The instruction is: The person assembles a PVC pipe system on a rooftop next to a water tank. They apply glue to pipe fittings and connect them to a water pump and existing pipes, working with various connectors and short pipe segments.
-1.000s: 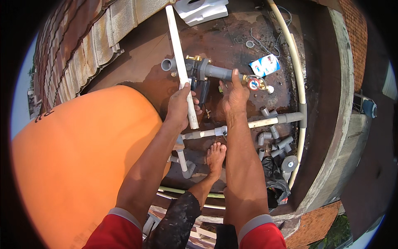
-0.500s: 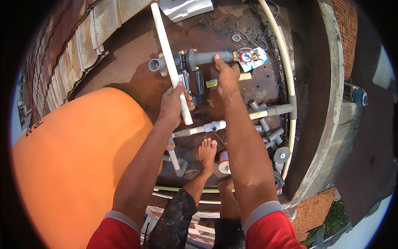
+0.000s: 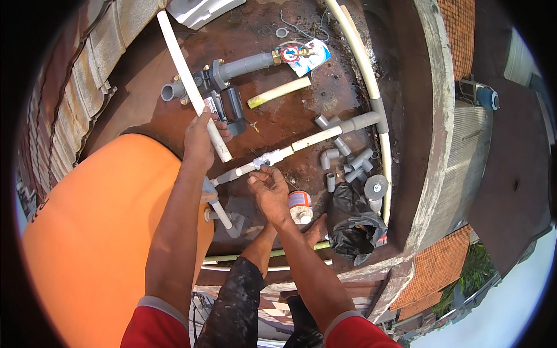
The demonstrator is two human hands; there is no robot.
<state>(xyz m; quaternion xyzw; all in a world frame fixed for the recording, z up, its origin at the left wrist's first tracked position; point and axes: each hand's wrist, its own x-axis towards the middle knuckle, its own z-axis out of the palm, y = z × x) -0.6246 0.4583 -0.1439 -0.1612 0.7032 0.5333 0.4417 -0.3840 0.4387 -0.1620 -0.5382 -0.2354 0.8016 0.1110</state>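
Observation:
My left hand (image 3: 200,139) is closed round a white PVC pipe (image 3: 188,75), held slanting over a dark pump (image 3: 223,107). The pipe's lower end hangs free near the valve in the pipework. A grey pipe (image 3: 246,66) runs from the pump to a brass fitting with a red-rimmed gauge (image 3: 290,54). My right hand (image 3: 270,194) has its fingers curled in, just below the white valve (image 3: 268,159) on the jointed pipe line. Whatever lies between those fingertips, if anything, is hidden. A red-and-white can (image 3: 300,206) stands beside the right wrist.
A large orange tank (image 3: 110,232) fills the left. Grey fittings (image 3: 357,162), a black plastic bag (image 3: 354,223) and a grinder-like disc (image 3: 376,187) lie to the right. A yellowish pipe piece (image 3: 278,93) rests on the wet floor. A low wall (image 3: 432,145) bounds the right side.
My right hand has left the grey pipe on the pump and come down toward the valve. My left hand still holds the white pipe. The whole view has shifted, uncovering the black bag.

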